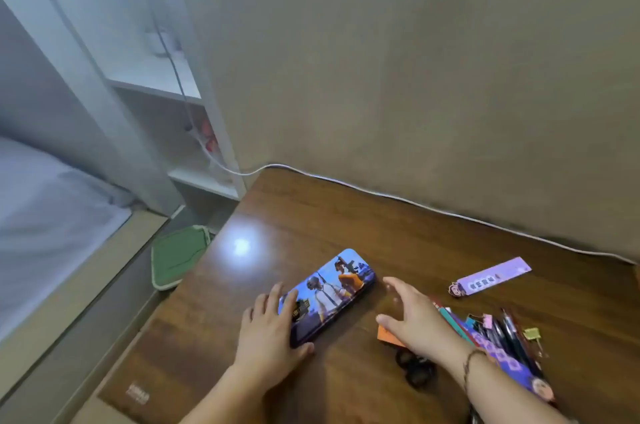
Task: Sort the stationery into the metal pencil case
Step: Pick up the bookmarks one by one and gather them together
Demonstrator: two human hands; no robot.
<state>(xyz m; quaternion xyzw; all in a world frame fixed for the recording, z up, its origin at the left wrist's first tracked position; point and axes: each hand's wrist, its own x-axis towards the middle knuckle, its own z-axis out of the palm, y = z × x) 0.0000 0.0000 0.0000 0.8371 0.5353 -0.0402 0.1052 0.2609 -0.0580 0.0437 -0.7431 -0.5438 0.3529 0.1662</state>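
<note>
The metal pencil case (327, 293) lies closed on the table (433, 250). Left hand (268, 330) rests on its near end, fingers flat, grip relaxed. Right hand (412, 316) hovers just beside, fingers spread apart, above the stationery pile (498, 333).

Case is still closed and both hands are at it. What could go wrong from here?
The left hand holds only the near end of the closed metal pencil case; on the glossy desk it could slide as the lid is pried. The right arm lies over the stationery pile and might sweep pens away.
</note>
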